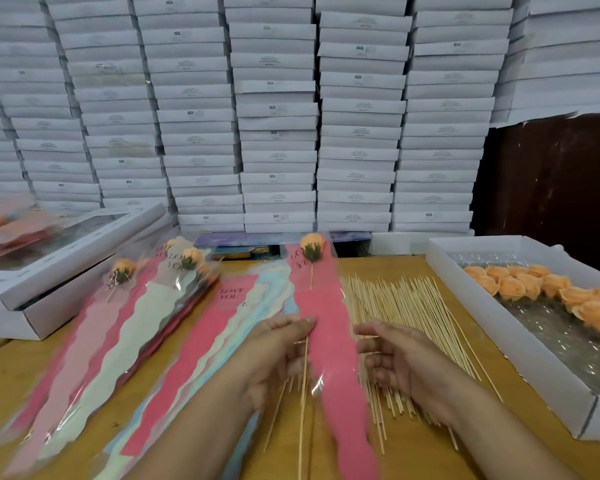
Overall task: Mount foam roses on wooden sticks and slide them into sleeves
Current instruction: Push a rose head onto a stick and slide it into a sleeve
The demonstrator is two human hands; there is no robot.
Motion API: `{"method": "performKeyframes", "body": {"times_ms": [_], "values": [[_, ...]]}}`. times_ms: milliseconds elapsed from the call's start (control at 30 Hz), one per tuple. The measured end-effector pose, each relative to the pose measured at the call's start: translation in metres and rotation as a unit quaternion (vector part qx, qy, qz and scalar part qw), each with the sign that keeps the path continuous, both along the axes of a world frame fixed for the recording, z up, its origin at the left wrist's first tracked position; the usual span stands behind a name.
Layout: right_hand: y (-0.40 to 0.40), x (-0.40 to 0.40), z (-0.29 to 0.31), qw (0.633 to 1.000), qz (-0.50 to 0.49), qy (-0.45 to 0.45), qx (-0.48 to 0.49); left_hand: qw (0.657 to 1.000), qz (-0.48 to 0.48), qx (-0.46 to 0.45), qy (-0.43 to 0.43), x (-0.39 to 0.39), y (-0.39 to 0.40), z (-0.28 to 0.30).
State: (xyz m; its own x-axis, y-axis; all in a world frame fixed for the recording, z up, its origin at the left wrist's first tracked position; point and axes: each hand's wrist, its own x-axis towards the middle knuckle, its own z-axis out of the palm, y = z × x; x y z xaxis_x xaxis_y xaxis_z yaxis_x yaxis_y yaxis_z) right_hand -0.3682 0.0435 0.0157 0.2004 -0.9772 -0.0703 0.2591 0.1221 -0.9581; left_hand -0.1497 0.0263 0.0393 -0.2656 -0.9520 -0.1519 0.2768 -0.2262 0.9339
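Observation:
An orange foam rose [312, 242] on a wooden stick [303, 393] lies inside a pink "LOVE YOU" sleeve [329, 341] in the middle of the table. The stick's lower end pokes out past the sleeve's left edge. My left hand [278, 344] pinches that left edge about halfway down, fingertips on the pink paper. My right hand [395, 362] hovers just right of the sleeve, over the loose sticks [399, 306]. Its fingers are loosely curled and hold nothing.
A white tray [499, 327] at the right holds several orange roses [534, 289]. Empty sleeves [236, 317] lie fanned left of my left hand. Sleeved roses [146, 306] are piled further left, beside white boxes [66, 244]. Stacked white boxes [274, 116] wall off the back.

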Motion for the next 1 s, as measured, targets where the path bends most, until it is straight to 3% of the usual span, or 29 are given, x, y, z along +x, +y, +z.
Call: {"method": "performKeyframes", "body": {"times_ms": [267, 400, 500, 600, 867, 1000], "values": [[-0.001, -0.003, -0.002, 1.0, 0.007, 0.007, -0.009, 0.998, 0.046, -0.033, 0.008, 0.038, -0.017, 0.047], [-0.001, -0.005, -0.001, 1.0, -0.002, 0.016, -0.011, 0.983, 0.114, -0.062, -0.129, 0.076, -0.032, 0.05], [-0.001, -0.005, 0.0, 1.0, -0.002, 0.019, -0.014, 0.936, 0.23, -0.097, -0.249, 0.124, -0.053, 0.043], [0.0, -0.004, 0.0, 0.999, -0.003, 0.026, -0.019, 0.866, 0.328, -0.133, -0.353, 0.182, -0.074, 0.033], [-0.001, -0.003, -0.001, 0.999, 0.003, 0.044, -0.023, 0.733, 0.42, -0.085, -0.528, 0.272, -0.082, -0.013], [-0.001, -0.002, -0.001, 0.999, 0.003, 0.042, -0.022, 0.698, 0.419, -0.053, -0.578, 0.278, -0.073, -0.032]]}}
